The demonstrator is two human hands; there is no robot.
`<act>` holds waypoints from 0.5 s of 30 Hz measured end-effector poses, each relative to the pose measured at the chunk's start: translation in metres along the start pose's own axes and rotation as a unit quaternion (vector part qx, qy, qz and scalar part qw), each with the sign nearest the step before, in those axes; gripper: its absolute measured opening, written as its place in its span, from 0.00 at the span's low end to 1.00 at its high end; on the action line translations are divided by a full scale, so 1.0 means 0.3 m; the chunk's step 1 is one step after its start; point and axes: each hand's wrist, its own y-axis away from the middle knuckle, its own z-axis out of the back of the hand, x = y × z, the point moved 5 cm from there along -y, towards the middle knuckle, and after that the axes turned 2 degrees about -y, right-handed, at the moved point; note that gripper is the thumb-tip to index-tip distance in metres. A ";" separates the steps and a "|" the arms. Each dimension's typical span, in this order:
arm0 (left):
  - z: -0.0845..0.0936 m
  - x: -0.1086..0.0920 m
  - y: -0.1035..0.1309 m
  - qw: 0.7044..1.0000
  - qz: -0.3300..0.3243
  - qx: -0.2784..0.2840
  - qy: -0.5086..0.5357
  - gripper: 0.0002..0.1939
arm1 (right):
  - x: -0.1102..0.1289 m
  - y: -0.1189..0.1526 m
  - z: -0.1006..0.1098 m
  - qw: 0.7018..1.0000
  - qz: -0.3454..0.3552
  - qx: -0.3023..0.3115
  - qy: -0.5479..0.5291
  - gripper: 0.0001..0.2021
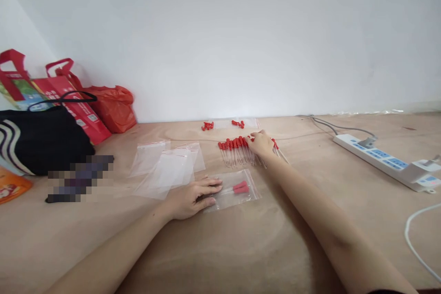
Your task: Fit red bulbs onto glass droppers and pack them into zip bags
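Note:
My left hand [196, 196] lies on the near end of a clear zip bag [223, 202], fingers stretched out and pressing it against the table. Inside that bag are glass droppers with red rubber bulbs [241, 187]; their tube ends run toward my fingertips. Farther back, a row of red-bulbed droppers [234, 149] lies side by side, bulbs toward the wall. My right hand [261, 144] is over the right part of this row, its fingers curled closed around a dropper's bulb end. The hand covers part of the row, so the held dropper is mostly hidden.
Flat clear zip bags [172, 170] overlap left of the row. Loose red bulbs [207, 126] and a bag [222, 123] lie near the wall. A white power strip [382, 158] with cables is on the right. Carrier bags [112, 108] and a black bag [44, 140] stand left.

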 end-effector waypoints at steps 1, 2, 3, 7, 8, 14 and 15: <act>-0.001 0.001 0.001 1.000 0.000 -0.001 0.001 0.20 | 0.000 -0.007 -0.009 1.000 -0.015 0.004 -0.007 0.15; -0.002 0.002 0.001 1.000 -0.002 -0.001 0.001 0.20 | -0.002 -0.014 -0.015 0.999 -0.028 0.006 -0.015 0.14; -0.002 0.001 0.001 1.000 -0.006 -0.003 0.002 0.20 | -0.003 -0.020 -0.020 0.999 -0.037 0.006 -0.024 0.13; 0.001 -0.010 -0.002 1.000 -0.019 -0.006 0.004 0.20 | -0.009 -0.043 -0.022 0.996 -0.060 -0.004 -0.064 0.11; 0.002 -0.012 -0.004 1.000 -0.019 -0.006 0.003 0.20 | -0.012 -0.048 -0.020 0.995 -0.066 -0.006 -0.080 0.11; 0.004 -0.008 -0.012 1.000 -0.012 -0.003 -0.010 0.20 | -0.035 -0.051 0.047 0.975 -0.046 -0.033 -0.215 0.13; 0.003 -0.006 -0.012 1.000 -0.011 -0.003 -0.011 0.20 | -0.046 -0.035 0.068 0.966 -0.039 -0.047 -0.250 0.13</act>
